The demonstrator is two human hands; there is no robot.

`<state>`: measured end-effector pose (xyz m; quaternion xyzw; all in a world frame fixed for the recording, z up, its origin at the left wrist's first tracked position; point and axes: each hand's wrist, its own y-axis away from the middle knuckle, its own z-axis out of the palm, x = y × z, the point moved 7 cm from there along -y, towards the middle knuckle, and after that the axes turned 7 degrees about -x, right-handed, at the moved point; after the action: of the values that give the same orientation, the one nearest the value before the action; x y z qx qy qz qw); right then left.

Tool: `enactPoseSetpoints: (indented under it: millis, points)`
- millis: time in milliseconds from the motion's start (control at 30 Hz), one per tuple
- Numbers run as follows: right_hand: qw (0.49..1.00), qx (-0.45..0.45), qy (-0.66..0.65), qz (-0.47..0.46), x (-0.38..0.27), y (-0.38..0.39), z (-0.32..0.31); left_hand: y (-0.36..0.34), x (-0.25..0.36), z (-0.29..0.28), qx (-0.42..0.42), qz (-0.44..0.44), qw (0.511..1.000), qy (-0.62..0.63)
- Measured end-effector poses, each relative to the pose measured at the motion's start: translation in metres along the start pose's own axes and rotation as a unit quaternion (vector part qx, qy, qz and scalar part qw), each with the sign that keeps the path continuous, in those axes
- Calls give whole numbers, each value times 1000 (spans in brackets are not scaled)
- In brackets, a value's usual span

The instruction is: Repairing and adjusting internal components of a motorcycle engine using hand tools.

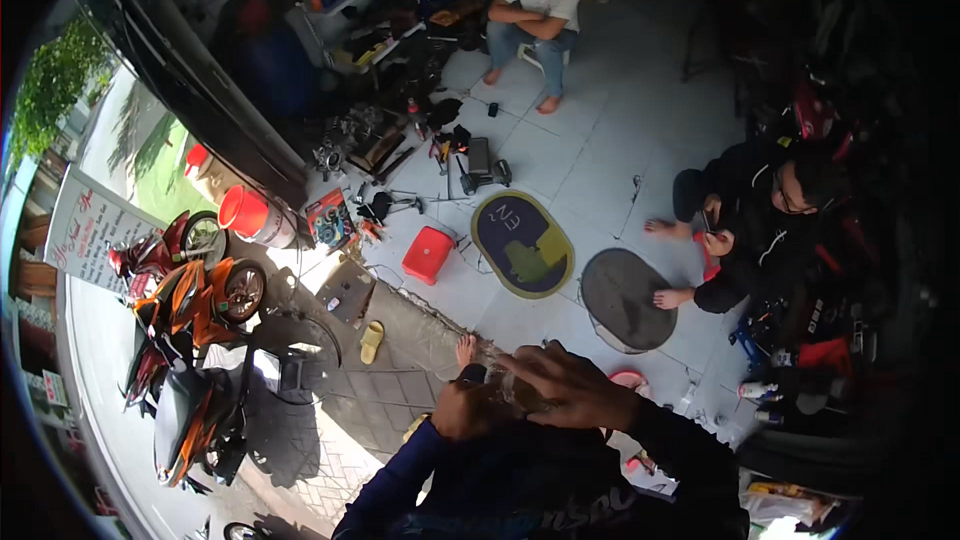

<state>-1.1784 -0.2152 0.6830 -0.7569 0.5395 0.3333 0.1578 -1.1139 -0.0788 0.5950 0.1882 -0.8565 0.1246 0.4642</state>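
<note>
Both my hands are raised close together in front of my chest. My left hand [465, 411] is closed, and a dark rounded piece [472, 374] shows at its top; what it belongs to is unclear. Just to its right, my right hand [575, 390] has its fingers apart and pointing left toward the left hand. Between the two is a blurred, pale patch that I cannot make out. My bare foot [466, 351] rests at the raised floor edge beyond the hands.
On the tiled floor lie two oval mats, one patterned [548, 265] and one grey [628, 298], a red box [427, 255] and scattered tools [445, 155]. A person [540, 10] sits at the back; another [760, 210] sits at right with a phone. Motorbikes [200, 340] stand left.
</note>
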Motion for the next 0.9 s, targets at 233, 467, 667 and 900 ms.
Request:
enactPoseSetpoints:
  millis: [233,467,667,900]
  points:
    - [959,219,3,180,54,34,58,-54,-47,48,-256,-14,966,-3]
    - [828,382,-14,410,79,89,118,-110,-101,73,-357,40,931,63]
    - [610,532,-87,581,90,199,209,-137,-284,73,-340,-198,919,-33]
    - [355,574,-147,723,160,343,383,-41,-401,-12,-240,-552,794,-83]
